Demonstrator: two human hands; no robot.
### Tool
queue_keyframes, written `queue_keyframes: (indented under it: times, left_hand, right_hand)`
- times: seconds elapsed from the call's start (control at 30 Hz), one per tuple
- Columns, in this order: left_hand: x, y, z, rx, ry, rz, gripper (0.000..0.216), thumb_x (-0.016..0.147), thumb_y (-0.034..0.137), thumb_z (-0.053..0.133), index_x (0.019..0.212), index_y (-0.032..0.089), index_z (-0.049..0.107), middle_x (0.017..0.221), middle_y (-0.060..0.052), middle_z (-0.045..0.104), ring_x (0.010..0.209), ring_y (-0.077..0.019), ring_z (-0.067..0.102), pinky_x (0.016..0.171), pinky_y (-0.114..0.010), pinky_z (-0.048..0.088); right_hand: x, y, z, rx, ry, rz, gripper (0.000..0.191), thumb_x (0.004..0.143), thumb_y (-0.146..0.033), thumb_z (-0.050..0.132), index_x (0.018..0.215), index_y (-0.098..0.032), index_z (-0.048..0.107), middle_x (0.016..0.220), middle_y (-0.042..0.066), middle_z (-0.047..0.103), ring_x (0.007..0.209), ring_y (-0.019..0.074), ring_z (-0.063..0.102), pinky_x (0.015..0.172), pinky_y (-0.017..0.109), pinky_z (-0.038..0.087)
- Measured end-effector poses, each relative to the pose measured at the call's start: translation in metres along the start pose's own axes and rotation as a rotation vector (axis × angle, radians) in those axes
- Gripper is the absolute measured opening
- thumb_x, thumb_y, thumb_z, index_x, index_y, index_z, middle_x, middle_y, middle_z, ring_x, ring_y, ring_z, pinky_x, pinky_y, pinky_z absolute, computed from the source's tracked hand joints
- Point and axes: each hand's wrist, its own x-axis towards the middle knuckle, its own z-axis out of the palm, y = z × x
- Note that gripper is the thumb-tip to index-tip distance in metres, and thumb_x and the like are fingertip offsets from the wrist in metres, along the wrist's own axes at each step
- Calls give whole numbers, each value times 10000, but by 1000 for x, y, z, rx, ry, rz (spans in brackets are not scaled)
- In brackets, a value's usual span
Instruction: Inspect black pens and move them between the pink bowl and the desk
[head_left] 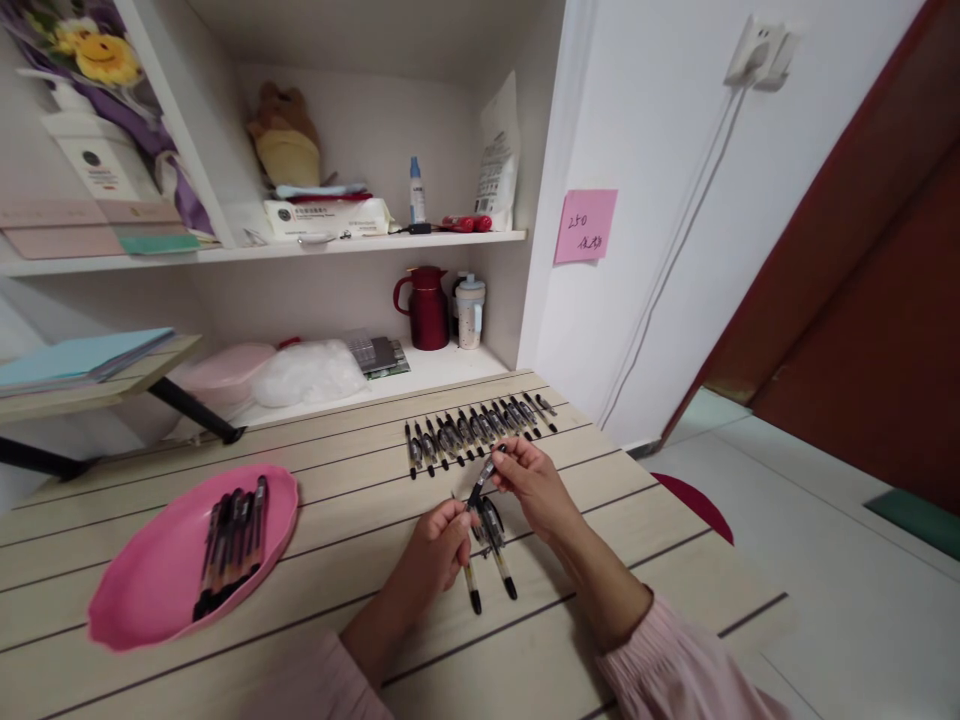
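Both hands are closed on one black pen [482, 482], held slantwise above the table. My right hand [534, 482] pinches its upper end, and my left hand [441, 540] grips the lower end, partly hiding it. Beneath the hands lie two more pens [507, 578] with clear barrels and black tips, beside dark pen caps [493, 522]. Just beyond my fingers, a row of slim pen parts and dark caps [469, 432] is lined up on the table. On the left, a pink tray [142, 560] holds several black pens [231, 545].
The striped wooden table [337, 570] meets a white shelf unit [375, 245] at the back. A red jug [427, 310] and a pale cup [470, 312] stand on the lower shelf. At left is a small raised stand [169, 358] with papers. A stool [694, 505] shows at right.
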Motion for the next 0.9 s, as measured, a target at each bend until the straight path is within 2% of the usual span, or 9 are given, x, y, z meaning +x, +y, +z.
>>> queue_keyframes:
  times: [0.2,0.37,0.5,0.7,0.9]
  left_hand:
    - [0,-1,-2,-40,31,-46,178,720,299,500,802,148,544,510,65,491,279,-9,240,306,-171,121]
    - [2,-4,-5,-118,56,-20,120,691,252,493,764,159,514,574,44,550,280,-2,264,298,-158,125]
    - [2,-5,-6,-141,51,3,124,683,278,531,710,168,479,579,41,563,280,4,262,298,-151,124]
    - [-1,-6,-4,-109,82,31,155,692,303,541,727,160,494,600,28,575,286,7,262,302,-149,125]
    - [1,-1,-2,-36,111,61,157,672,305,549,708,157,510,609,25,572,303,1,271,319,-162,143]
  right_hand:
    - [-5,3,7,-120,-111,65,271,638,-365,689,780,-155,596,587,-43,524,474,58,479,425,173,355]
    - [-7,6,9,-133,-169,94,268,641,-375,681,770,-158,591,554,-50,517,453,61,467,408,176,346]
    - [-7,10,10,-142,-166,106,258,651,-373,672,759,-156,585,531,-53,513,437,57,458,401,172,344]
    - [-7,13,10,-155,-189,97,236,650,-360,664,741,-158,581,503,-55,520,406,54,449,378,164,328]
    - [-9,13,14,-146,-145,112,277,627,-398,670,734,-160,576,459,-62,518,380,60,447,378,169,340]
